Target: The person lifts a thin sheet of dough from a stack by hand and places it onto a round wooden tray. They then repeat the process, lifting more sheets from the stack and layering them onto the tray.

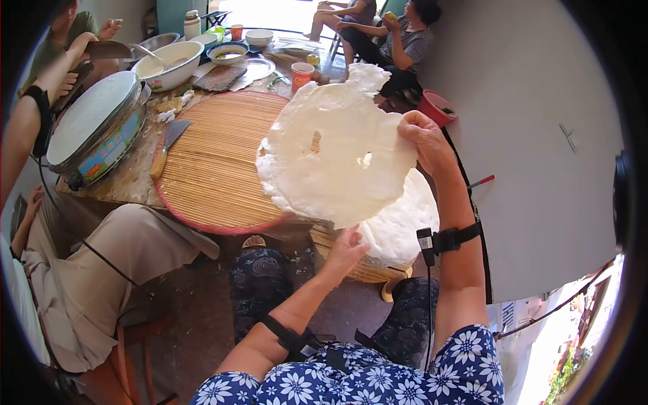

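Observation:
A large, thin, pale pancake [337, 148] with a ragged edge and a few small holes hangs spread between my hands. At its right edge, my right hand [428, 142] pinches it between thumb and fingers. Lower down, my left hand [345, 253] has its fingers closed at the bottom edge. Beneath, partly covered by it, lies a stack of white pancakes [401, 229] on a slatted base [322, 244] close to my knees. Behind the held pancake, a round slatted bamboo mat [216, 158] with a red rim rests on the table.
A round electric griddle [101, 128] stands at the left, near another person's arm [30, 121]. A wooden-handled scraper [169, 148] lies on the mat's edge. Farther back are a white basin [169, 67], bowls [228, 54] and a red paper cup [302, 75]. A grey panel [540, 135] borders the right.

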A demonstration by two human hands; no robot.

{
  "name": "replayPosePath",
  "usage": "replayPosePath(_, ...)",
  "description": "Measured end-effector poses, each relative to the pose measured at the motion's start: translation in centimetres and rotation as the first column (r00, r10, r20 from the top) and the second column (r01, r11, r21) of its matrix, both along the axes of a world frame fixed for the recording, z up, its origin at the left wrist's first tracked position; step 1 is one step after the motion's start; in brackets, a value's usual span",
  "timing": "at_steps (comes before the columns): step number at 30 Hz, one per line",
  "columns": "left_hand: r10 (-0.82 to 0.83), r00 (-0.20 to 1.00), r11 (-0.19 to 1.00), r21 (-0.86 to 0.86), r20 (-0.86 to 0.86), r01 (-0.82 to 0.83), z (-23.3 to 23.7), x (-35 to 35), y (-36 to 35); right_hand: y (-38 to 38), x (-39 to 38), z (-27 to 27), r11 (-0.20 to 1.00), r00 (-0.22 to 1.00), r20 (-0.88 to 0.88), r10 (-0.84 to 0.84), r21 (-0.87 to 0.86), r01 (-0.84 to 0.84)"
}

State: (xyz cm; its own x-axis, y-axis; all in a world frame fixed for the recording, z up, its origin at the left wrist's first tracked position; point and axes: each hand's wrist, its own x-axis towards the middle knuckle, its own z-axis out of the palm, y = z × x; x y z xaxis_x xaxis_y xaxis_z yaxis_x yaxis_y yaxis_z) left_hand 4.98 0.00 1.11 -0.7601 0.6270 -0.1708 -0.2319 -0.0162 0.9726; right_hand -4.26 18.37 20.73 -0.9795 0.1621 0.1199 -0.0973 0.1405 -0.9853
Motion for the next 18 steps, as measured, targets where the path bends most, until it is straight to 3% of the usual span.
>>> replayPosePath(3, 0.035, 0.883, 0.88, 0.405, 0.468, -0.249, 0.1, -0.3, 0.0, 5.2, 5.4, -0.4, 0.991, 0.995, -0.021, -0.097, -0.097, 0.095)
replayPosePath(7, 0.038, 0.908, 0.858, 0.452, 0.418, -0.244, -0.5, -0.7, 0.7, 12.8, 10.8, -6.8, 0.939, 0.968, 0.075, -0.238, -0.236, 0.25)
replayPosePath(9, 0.054, 0.905, 0.861, 0.44, 0.423, -0.257, -0.9, -0.6, 1.1, 15.8, 12.0, -11.2, 0.895, 0.908, 0.205, -0.365, -0.192, 0.404)
replayPosePath(11, 0.065, 0.904, 0.863, 0.432, 0.422, -0.263, -1.5, -0.6, 1.7, 17.4, 12.5, -14.4, 0.896, 0.877, 0.279, -0.392, -0.1, 0.433)
replayPosePath(13, 0.146, 0.866, 0.889, 0.321, 0.479, -0.328, -2.1, -0.6, 2.2, 18.2, 12.4, -16.9, 0.881, 0.854, 0.278, -0.439, -0.052, 0.47)
replayPosePath(15, 0.168, 0.866, 0.909, 0.266, 0.472, -0.321, -2.3, -0.9, 2.4, 18.4, 12.2, -18.2, 0.852, 0.815, 0.249, -0.523, 0.131, 0.506)
replayPosePath(18, 0.203, 0.866, 0.921, 0.212, 0.457, -0.328, -2.5, -1.3, 2.5, 18.4, 12.4, -18.3, 0.837, 0.803, 0.236, -0.548, 0.163, 0.523)
